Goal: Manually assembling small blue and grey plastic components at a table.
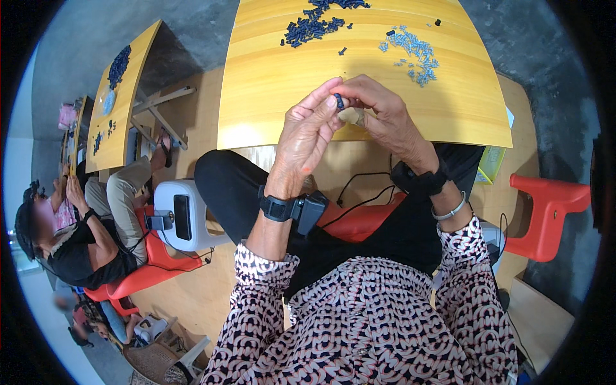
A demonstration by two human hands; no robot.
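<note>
Both my hands meet above the near part of the yellow wooden table. Thumb and fingers of my left hand are closed on a small dark blue part, perhaps plastic. Against it, the fingers of my right hand are bent in a pinch; whatever lies between them is hidden. A beige cover wraps a fingertip of the right hand. Farther off lies a pile of dark blue small parts, with one loose part nearer me. To its right, small silvery screw-like pieces are scattered.
The yellow table ends just in front of my lap. A red stool stands at the right, near a yellow-green bin. At left, a person sits by another table; a white stool is closer. Black cables hang near my legs.
</note>
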